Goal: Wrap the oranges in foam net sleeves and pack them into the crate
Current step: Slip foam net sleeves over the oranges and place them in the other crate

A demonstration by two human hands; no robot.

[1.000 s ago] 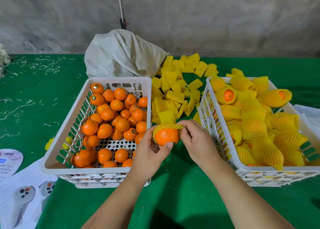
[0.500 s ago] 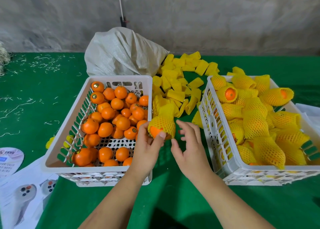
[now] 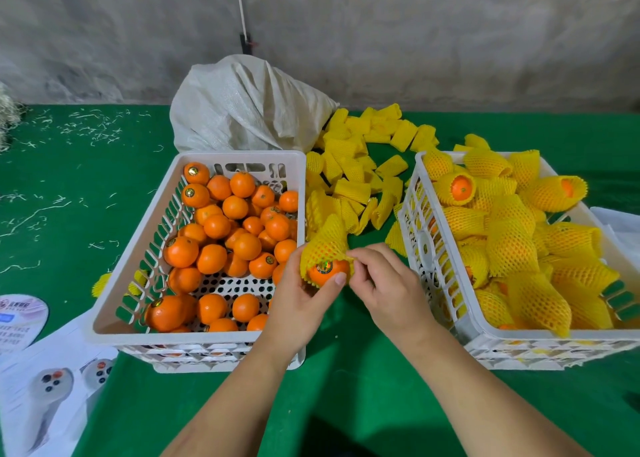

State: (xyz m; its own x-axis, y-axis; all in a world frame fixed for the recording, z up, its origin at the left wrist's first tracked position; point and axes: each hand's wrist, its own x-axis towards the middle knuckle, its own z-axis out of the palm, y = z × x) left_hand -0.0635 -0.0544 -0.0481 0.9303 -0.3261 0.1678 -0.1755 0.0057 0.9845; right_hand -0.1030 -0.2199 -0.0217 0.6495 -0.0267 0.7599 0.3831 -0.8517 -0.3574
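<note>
two white crates [image 3: 239, 160], at 9 and 3 o'clock; two hands [image 3: 298, 301]; one white sack [image 3: 242, 107] at 12; bare oranges [image 3: 211, 259] and yellow sleeves [image 3: 349, 188] too many to count.

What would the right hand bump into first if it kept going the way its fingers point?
The right hand points left, pinching the yellow foam sleeve. Straight on, it would first meet the orange held in the left hand, then probably the crate of bare oranges, though depth is unclear.

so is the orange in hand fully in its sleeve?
Partly. The orange shows bare below the sleeve, which the right hand pinches.
</note>
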